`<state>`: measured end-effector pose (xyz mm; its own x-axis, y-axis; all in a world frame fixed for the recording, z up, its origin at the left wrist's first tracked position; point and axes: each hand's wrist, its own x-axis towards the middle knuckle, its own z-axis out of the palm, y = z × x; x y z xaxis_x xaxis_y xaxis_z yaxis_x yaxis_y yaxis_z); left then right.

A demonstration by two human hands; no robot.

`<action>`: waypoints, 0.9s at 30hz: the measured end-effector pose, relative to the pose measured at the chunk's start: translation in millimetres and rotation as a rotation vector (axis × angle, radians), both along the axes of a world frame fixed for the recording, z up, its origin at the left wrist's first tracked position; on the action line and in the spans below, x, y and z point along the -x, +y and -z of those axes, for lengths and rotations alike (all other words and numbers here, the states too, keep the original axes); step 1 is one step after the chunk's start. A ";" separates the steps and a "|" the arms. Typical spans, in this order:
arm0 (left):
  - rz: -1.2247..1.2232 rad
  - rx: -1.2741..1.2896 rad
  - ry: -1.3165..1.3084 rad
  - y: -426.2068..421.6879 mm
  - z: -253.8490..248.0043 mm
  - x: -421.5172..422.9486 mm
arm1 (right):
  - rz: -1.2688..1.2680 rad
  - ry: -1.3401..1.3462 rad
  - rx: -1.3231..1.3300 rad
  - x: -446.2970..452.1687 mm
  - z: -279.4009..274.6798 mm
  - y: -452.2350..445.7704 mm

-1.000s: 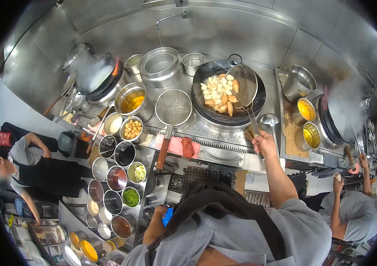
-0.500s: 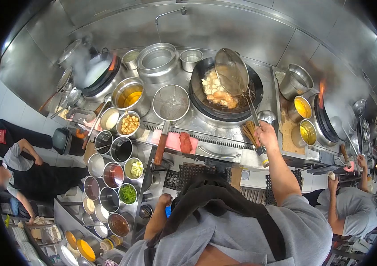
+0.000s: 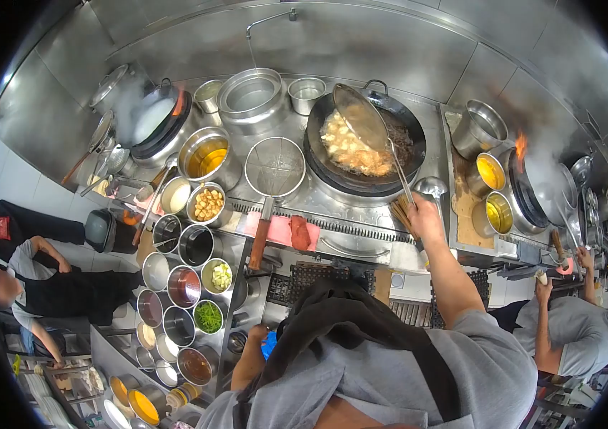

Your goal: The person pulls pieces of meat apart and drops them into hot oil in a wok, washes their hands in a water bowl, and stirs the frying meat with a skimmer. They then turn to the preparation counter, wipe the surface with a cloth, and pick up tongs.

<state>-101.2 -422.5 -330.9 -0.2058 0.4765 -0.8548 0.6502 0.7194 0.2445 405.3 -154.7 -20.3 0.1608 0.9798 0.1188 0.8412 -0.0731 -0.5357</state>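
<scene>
My right hand (image 3: 425,218) is closed around the long handle of a wire skimmer (image 3: 361,118). Its round mesh is tilted over the back of a black wok (image 3: 412,129), above pale and golden pieces of food (image 3: 347,146) in bubbling oil. Below that hand, a bamboo brush (image 3: 402,213) lies partly covered at the stove's front edge. Low beside my body, my left hand (image 3: 256,334) looks curled. A blue object (image 3: 269,346) shows against it; its kind and the fingertips are hard to make out.
A wooden-handled strainer (image 3: 275,168) rests left of the wok, with a ladle (image 3: 430,187) to its right. Pots of sauces and ingredients (image 3: 184,284) crowd the left counter. Flame (image 3: 520,143) rises by the right-hand wok. Co-workers stand at left (image 3: 53,286) and right (image 3: 568,336).
My right hand has moved slightly up and left, and the skimmer's mesh has shifted left over the wok. More of the wok's far rim and loop handle shows. My left hand has dropped slightly.
</scene>
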 end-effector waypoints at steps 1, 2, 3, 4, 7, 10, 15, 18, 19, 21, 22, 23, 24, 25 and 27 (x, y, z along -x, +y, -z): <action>0.069 -0.035 0.013 4.3 5.5 -0.4 | -0.002 0.000 0.002 -0.3 -7.6 -2.5; 0.137 -0.071 0.025 8.1 11.1 -0.8 | 0.002 0.071 0.017 -0.4 -16.5 -6.6; 0.203 -0.109 0.037 12.2 15.4 -1.3 | 0.005 0.140 0.030 -0.2 -20.7 -8.5; 0.199 -0.110 0.037 16.5 18.7 0.1 | 0.000 0.139 0.030 -2.7 -11.8 -7.9; 0.278 -0.289 -0.134 27.8 11.2 -3.5 | 0.019 -0.013 -0.042 -17.9 28.2 2.0; 0.362 -0.302 -0.054 30.8 2.1 -13.9 | 0.047 -0.161 -0.028 -27.7 37.5 23.3; 0.554 -0.192 0.017 31.7 -6.0 -15.8 | 0.104 -0.042 -0.124 -34.6 -3.1 29.7; -0.161 0.007 -0.033 19.2 -15.3 -22.7 | 0.175 -0.008 -0.061 -54.6 2.7 43.9; -0.165 0.006 -0.033 10.7 -7.7 -17.4 | 0.214 -0.025 -0.033 -61.6 9.2 52.1; 0.662 -0.439 0.175 3.8 -2.1 -4.1 | 0.172 -0.107 -0.086 -61.4 7.5 66.5; 0.659 -0.438 0.182 7.0 -6.4 -5.8 | 0.160 -0.113 -0.053 -62.1 14.8 76.9; 0.647 -0.312 0.159 9.7 -10.3 -8.3 | 0.148 -0.119 -0.019 -62.1 21.7 86.3; 0.632 -0.183 0.134 11.1 -18.9 -11.4 | 0.093 -0.139 0.016 -61.8 27.7 93.5; 0.627 -0.179 0.139 7.4 -7.0 -6.5 | 0.088 -0.134 0.018 -58.8 26.7 96.5; 0.752 -0.384 0.111 1.6 14.0 0.5 | -0.004 -0.173 0.017 -49.7 22.1 101.5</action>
<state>-101.7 -420.9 -344.9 0.2081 0.7729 -0.5994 0.9566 -0.0331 0.2894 455.0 -53.1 -42.4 0.1352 0.9826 0.1272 0.9209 -0.0772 -0.3820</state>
